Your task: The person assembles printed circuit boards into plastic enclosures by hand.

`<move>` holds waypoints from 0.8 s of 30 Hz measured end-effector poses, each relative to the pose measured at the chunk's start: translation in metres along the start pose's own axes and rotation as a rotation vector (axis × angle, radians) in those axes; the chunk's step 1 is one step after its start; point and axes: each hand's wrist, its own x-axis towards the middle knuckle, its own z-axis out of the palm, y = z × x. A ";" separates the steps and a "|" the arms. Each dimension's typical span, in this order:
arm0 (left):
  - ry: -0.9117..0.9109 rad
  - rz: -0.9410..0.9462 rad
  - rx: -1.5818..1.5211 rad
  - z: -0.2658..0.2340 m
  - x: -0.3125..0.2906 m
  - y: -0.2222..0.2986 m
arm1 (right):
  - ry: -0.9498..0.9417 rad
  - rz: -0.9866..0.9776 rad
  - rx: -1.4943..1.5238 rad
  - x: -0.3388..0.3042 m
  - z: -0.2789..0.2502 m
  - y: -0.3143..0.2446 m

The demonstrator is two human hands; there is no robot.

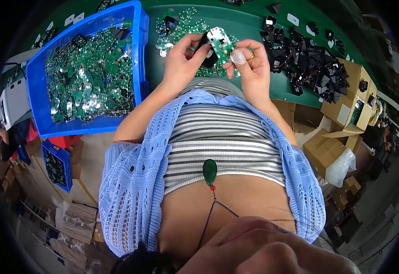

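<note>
In front of my chest, my left hand is closed, its thumb and fingers pinching a black plastic piece. Against that piece, between my hands, is a green circuit board with a silvery face. My right hand curls its fingers at the board's right edge, and its thumb wears a translucent finger cover. The fingers partly hide where the board and the black piece meet. Beneath and behind them, loose small green circuit boards lie scattered on the green worktable.
At the left stands a large blue bin heaped with green boards. Black plastic parts are piled on the table's right side. Open cardboard boxes sit beyond that pile. A smaller blue crate is low on the left.
</note>
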 end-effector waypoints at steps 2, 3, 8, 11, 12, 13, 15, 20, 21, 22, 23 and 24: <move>-0.040 -0.027 -0.003 -0.004 -0.001 -0.003 | 0.008 0.027 -0.019 -0.002 -0.003 0.001; -0.082 -0.056 -0.008 -0.004 -0.001 -0.001 | 0.019 0.055 -0.039 -0.003 -0.005 0.001; -0.196 -0.342 -0.491 0.003 -0.010 0.013 | 0.012 0.077 -0.133 -0.006 -0.010 0.002; -0.189 -0.151 -0.140 0.009 -0.009 0.008 | -0.016 -0.090 -0.368 -0.002 -0.018 0.008; -0.191 -0.156 -0.141 0.011 -0.009 0.010 | -0.012 -0.289 -0.585 0.000 -0.020 0.010; -0.216 -0.179 -0.121 0.012 -0.010 0.012 | 0.045 -0.313 -0.638 0.001 -0.018 0.003; -0.222 -0.197 -0.093 0.017 -0.013 0.011 | 0.026 -0.329 -0.595 0.001 -0.022 0.008; -0.105 -0.136 -0.031 0.023 -0.014 0.018 | 0.087 -0.399 -0.479 0.005 -0.022 0.013; -0.057 -0.030 0.011 0.022 -0.013 0.021 | 0.087 -0.397 -0.478 0.005 -0.022 0.010; -0.009 0.076 0.053 0.020 -0.013 0.022 | 0.054 -0.486 -0.747 0.007 -0.023 0.004; -0.039 0.206 0.209 0.014 -0.011 0.014 | 0.019 -0.573 -1.016 0.009 -0.022 -0.002; -0.035 0.204 0.211 0.014 -0.010 0.013 | 0.015 -0.572 -1.014 0.010 -0.021 -0.008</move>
